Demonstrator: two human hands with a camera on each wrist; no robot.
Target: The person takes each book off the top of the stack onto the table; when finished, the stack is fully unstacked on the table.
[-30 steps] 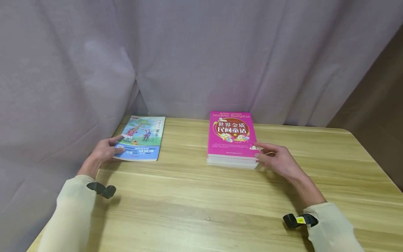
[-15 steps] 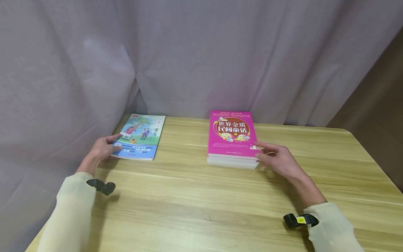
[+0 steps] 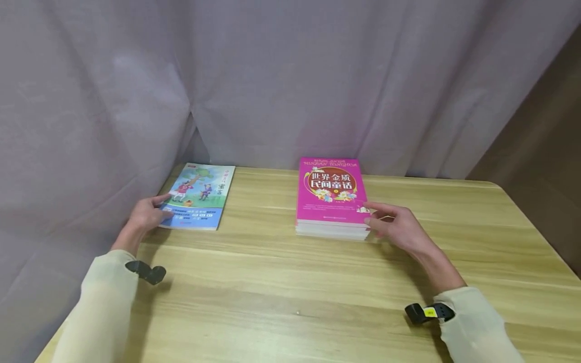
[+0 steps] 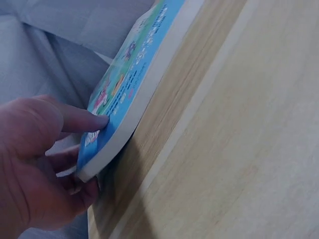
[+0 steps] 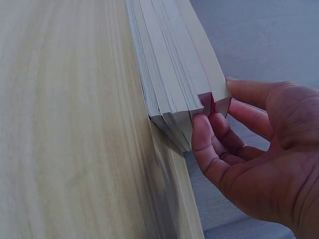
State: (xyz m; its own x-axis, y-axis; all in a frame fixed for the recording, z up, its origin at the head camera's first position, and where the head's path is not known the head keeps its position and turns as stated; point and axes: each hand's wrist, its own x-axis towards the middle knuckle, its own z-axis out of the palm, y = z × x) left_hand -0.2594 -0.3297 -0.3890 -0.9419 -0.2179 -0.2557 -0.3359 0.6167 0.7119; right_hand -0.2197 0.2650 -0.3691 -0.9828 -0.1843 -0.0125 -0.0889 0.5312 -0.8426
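Note:
At the table's far left lies a thin paperback picture book [image 3: 199, 189] with a green and blue cover. My left hand [image 3: 146, 214] pinches its near left corner, one digit on the cover and others beneath. In the left wrist view that corner curves up off the table. Right of the middle stands a stack of books with a pink book [image 3: 329, 207] on top. My right hand [image 3: 399, 227] grips the pink book's near right corner. A small gap shows under this corner in the right wrist view, with fingertips beside the white page edges [image 5: 169, 55] of the lower books.
A wooden table [image 3: 236, 287] carries both the picture book and the stack. Behind and to the left hangs a grey curtain [image 3: 254, 80], close to the far edges of the books. A rounded table corner [image 3: 492, 185] lies at the far right.
My left hand has shifted the picture book's near end slightly to the left, turning the book a little. My right hand keeps its hold on the pink book. The head view has shifted slightly.

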